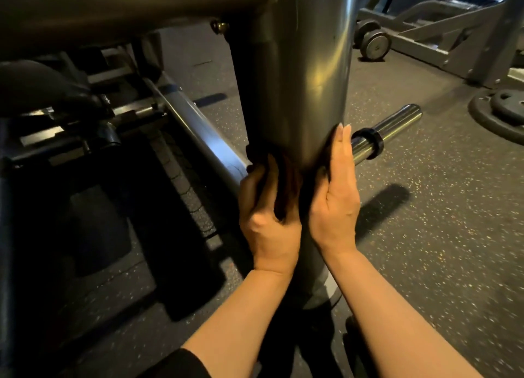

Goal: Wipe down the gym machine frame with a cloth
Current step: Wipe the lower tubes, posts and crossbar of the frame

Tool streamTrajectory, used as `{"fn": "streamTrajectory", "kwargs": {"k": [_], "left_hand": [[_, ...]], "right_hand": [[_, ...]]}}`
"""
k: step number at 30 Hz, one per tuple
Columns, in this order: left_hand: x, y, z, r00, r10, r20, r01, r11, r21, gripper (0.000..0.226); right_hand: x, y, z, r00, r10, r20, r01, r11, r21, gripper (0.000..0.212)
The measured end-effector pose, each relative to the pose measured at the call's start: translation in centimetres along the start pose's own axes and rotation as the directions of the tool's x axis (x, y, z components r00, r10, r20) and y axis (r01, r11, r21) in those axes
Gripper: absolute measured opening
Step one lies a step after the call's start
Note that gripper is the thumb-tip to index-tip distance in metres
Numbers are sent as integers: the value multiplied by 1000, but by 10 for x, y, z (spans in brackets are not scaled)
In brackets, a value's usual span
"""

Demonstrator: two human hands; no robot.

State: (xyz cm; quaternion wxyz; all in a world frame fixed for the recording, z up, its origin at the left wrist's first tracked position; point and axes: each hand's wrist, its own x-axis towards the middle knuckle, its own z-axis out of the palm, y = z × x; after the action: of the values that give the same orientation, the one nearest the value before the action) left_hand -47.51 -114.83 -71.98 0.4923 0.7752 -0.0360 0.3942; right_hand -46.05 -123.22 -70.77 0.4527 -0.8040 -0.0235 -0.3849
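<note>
Looking down from the head view, the dark cloth (279, 179) is wrapped round the lower upright post (300, 94) of the machine; the left hand (268, 207) has its grip curled on the cloth, the right hand (337, 190) lies flat and open, pressing it on. I'd keep both palms firm and slide evenly down toward the floor (425, 235)

floor (425, 235): speckled rubber | weight plates (499, 116), frame post (300, 79)
</note>
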Motion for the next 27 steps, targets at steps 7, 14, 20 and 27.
{"fn": "streamTrajectory", "kwargs": {"k": [7, 14, 20, 27], "left_hand": [[-24, -1, -25, 986, 125, 109, -130, 991, 40, 35], [27, 12, -15, 942, 325, 83, -332, 939, 95, 33], [-50, -43, -26, 794, 122, 596, -323, 915, 243, 40], [-39, -26, -28, 977, -181, 112, 164, 975, 149, 23]], "right_hand": [[-2, 4, -20, 981, 105, 160, -136, 971, 199, 58], [-13, -5, -20, 944, 261, 200, -313, 899, 307, 56], [-19, -1, -27, 928, 256, 272, -327, 909, 259, 66], [-28, 3, -30, 911, 256, 324, -335, 917, 218, 75]]}}
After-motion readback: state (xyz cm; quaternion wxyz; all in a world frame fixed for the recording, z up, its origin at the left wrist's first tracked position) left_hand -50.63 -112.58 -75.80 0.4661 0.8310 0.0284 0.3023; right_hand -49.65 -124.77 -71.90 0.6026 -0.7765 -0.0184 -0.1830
